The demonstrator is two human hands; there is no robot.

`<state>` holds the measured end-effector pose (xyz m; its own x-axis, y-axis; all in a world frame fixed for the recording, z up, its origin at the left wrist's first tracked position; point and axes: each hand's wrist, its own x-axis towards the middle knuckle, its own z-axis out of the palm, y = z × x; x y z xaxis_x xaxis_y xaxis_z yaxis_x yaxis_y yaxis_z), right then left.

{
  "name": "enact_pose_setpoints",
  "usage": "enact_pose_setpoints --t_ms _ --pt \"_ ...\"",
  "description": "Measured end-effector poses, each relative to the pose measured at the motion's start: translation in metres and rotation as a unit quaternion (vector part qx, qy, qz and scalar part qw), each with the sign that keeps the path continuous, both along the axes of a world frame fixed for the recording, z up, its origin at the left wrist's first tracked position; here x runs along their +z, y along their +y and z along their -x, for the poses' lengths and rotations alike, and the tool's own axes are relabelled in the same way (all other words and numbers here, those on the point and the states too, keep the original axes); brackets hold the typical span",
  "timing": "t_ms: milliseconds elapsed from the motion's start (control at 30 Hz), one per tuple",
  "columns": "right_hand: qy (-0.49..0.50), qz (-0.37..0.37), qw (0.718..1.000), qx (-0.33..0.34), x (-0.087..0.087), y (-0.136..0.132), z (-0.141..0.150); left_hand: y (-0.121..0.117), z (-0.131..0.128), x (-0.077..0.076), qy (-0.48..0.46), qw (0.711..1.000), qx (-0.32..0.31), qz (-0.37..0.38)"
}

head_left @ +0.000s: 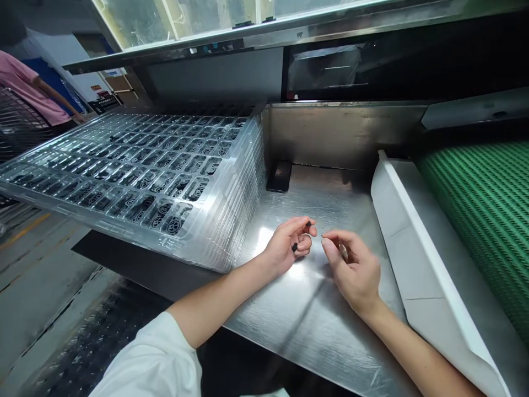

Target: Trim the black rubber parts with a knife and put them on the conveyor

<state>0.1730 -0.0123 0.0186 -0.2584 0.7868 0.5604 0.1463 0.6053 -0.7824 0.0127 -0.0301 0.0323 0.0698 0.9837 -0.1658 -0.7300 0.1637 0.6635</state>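
Note:
Over the bare metal work surface (pixel 314 204), my left hand (pixel 289 242) is curled with small black parts (pixel 295 247) in its fingers. One black piece (pixel 308 224) pokes out at the fingertips; another sits against the palm. Their exact kind is too small to make out. Close by on the right, my right hand (pixel 353 264) has its thumb and index finger pinched together. Whatever lies between those fingertips, if anything, is too small to name. The two hands face each other with a narrow gap and do not touch.
To the left stands a tall stack of clear plastic trays (pixel 243 165), its top compartments holding black round parts. A black phone (pixel 279 176) lies by the back wall. At right are a white curved guard (pixel 409 242) and a green conveyor belt (pixel 487 204). A person in pink (pixel 33 88) is far left.

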Motion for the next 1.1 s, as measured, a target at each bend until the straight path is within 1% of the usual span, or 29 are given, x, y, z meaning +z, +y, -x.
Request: enact_pose_setpoints --t_ms 100,167,267,400,500,633,733,867,967,1100 --pt "-0.033 -0.044 0.998 0.030 -0.001 -0.002 -0.001 0.001 0.001 0.000 -0.014 1.000 0.009 0.015" --pt "-0.041 -0.053 0.997 0.045 0.000 -0.002 -0.001 0.001 0.000 0.000 -0.015 1.000 -0.002 0.015" --pt "-0.044 -0.055 0.997 0.043 0.002 -0.002 -0.001 0.001 -0.001 -0.001 -0.025 1.000 -0.003 0.016" --pt "-0.062 -0.077 0.993 0.066 0.006 -0.003 0.002 0.002 -0.002 -0.003 -0.043 0.998 0.037 0.040" --pt "-0.085 -0.093 0.988 0.088 0.007 -0.006 0.004 0.003 -0.002 -0.002 -0.045 0.994 0.079 0.067" --pt "-0.113 -0.108 0.983 0.101 0.002 -0.006 0.005 0.001 -0.004 0.001 -0.055 0.988 0.124 0.077" --pt "-0.143 -0.111 0.978 0.105 -0.005 -0.002 0.004 -0.001 -0.007 0.003 -0.068 0.987 0.120 0.083" --pt "-0.167 -0.100 0.973 0.123 -0.011 0.001 0.002 -0.002 -0.011 0.002 -0.082 0.989 0.092 0.077" --pt "-0.165 -0.091 0.974 0.129 -0.012 0.003 0.001 -0.002 -0.011 0.000 -0.079 0.990 0.084 0.079" --pt "-0.178 -0.095 0.972 0.122 -0.009 0.004 -0.001 -0.001 -0.012 -0.003 -0.076 0.991 0.082 0.075"
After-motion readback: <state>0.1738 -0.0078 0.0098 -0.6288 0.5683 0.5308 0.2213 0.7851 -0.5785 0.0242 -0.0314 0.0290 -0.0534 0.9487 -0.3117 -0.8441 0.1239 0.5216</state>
